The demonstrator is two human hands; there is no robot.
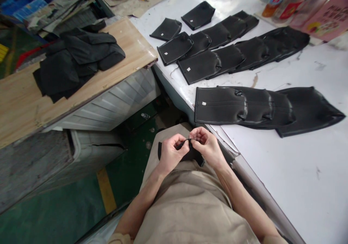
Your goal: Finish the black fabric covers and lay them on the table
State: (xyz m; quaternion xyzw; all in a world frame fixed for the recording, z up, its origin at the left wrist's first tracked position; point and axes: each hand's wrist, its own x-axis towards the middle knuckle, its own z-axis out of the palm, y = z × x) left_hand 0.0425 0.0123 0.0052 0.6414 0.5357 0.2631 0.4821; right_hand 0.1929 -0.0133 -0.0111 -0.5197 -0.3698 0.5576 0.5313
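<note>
My left hand (174,150) and my right hand (206,144) meet over my lap, both closed in a pinch on a black fabric piece (194,155). Their fingertips come together at its upper edge. The piece lies against my beige clothing, and much of it is covered by my hands. Right of my hands, on the white table, is an overlapping row of black padded pieces (220,105), the end one marked with a small white tag. More such black pieces (202,63) are lined up farther back.
A pile of black fabric pieces (78,61) lies on the wooden board (133,45) at left. Bottles (292,3) and a pink box (330,16) stand at the white table's (307,171) back right. A gap with green floor (81,204) separates the two surfaces.
</note>
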